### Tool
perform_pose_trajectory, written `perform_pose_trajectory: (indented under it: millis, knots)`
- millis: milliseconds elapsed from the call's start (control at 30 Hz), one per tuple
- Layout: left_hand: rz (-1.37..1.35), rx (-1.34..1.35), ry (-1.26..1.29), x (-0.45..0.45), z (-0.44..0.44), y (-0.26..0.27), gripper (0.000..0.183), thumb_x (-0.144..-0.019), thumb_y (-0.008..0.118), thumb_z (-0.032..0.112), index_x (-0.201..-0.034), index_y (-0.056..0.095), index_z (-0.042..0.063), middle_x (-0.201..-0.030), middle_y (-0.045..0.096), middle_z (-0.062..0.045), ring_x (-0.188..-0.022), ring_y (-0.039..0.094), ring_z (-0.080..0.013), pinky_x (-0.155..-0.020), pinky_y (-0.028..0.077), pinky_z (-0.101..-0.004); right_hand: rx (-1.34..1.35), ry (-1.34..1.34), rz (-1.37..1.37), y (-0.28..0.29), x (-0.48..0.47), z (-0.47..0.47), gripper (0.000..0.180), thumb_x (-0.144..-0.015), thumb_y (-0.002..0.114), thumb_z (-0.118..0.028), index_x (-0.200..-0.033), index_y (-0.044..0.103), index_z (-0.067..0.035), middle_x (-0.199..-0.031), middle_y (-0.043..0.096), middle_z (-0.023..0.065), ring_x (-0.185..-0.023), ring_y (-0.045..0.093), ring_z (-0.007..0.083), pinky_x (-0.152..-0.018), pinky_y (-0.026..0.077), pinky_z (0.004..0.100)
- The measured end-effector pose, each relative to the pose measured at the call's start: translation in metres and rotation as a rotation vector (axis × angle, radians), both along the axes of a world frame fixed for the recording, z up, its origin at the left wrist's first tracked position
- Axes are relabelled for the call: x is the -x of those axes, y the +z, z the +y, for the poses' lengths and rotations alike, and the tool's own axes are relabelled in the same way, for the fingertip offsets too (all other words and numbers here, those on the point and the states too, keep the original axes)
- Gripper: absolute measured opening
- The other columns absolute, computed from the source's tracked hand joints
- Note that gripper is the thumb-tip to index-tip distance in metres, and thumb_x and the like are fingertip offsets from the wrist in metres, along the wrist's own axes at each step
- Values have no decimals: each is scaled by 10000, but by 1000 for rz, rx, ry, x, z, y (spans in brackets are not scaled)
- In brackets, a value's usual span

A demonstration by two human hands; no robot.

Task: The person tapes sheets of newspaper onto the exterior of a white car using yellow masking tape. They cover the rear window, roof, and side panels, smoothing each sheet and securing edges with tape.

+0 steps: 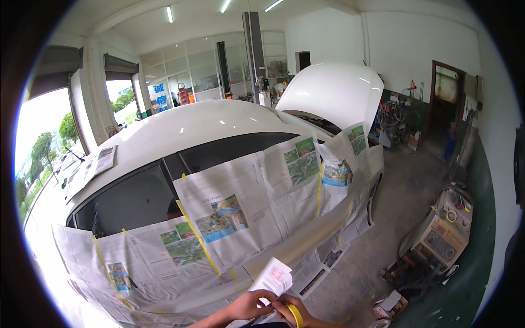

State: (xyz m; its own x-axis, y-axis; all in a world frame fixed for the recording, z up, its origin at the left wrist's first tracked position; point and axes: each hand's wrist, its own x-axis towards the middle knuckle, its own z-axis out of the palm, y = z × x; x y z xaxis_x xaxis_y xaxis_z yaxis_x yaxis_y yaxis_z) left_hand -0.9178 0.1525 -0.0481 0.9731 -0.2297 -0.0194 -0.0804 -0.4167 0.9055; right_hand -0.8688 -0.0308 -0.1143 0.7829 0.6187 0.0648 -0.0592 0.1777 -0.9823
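Observation:
At the bottom centre, my left hand [252, 304] grips the lower edge of a small folded sheet of printed paper [273, 276]. Close beside it, my right hand [292, 309] meets the paper's edge, and a roll of yellow masking tape [295, 315] hangs on it. Before me stands a white car [205, 119] with its hood [332, 90] raised. Newspaper sheets [262, 197] cover its doors below the windows, joined by strips of yellow tape [199, 235]. A bare beige sill strip [303, 242] shows between the sheets.
At the right, a wheeled machine [445, 235] holds another tape roll [451, 215] on top. An opened cardboard box [389, 305] lies on the floor near it. Further back stand a hose-draped cart [389, 123] and a lift post [253, 57]. Newspaper [92, 170] also lies on the car's rear.

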Motion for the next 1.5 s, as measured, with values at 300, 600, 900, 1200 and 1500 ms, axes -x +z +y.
perform_pose_trajectory:
  millis: [300, 600, 900, 1200, 1500]
  knots:
    - [198, 456, -70, 38, 53, -34, 263, -978, 667, 146, -1211, 693, 26, -1398, 573, -112, -1220, 538, -177, -1051, 424, -334, 88, 128, 122, 38, 30, 19, 362, -941, 706, -425, -928, 644, -69, -695, 581, 1, -590, 547, 96, -514, 426, 244]
    - [202, 439, -33, 67, 82, -36, 246, -948, 676, 51, -1190, 701, 8, -1363, 596, -100, -1200, 562, -179, -1028, 457, -324, 148, 205, 146, 34, 53, 48, 310, -927, 730, -344, -966, 640, -50, -704, 574, -11, -593, 546, 92, -521, 428, 242]
    - [226, 548, -14, 91, 93, -48, 351, -964, 685, 131, -1277, 629, -15, -1229, 656, -59, -1081, 607, -126, -939, 507, -290, 217, 171, 227, 42, 79, 62, 332, -941, 692, -360, -1041, 649, -46, -805, 601, -10, -671, 557, 82, -570, 455, 231]
    - [68, 469, 180, 108, 88, -58, 346, -978, 649, 142, -1299, 611, 18, -1196, 670, -90, -1046, 628, -143, -896, 523, -295, 240, 198, 202, 52, 93, 70, 368, -944, 688, -382, -1072, 628, -43, -821, 589, -1, -676, 548, 90, -564, 452, 236]
    - [-121, 159, 227, 122, 87, -40, 265, -930, 719, 262, -1130, 705, 88, -915, 680, -42, -760, 606, -129, -682, 498, -305, 195, 167, 96, 40, 100, 73, 315, -953, 676, -372, -1011, 626, -66, -720, 560, -11, -604, 527, 94, -517, 426, 243]
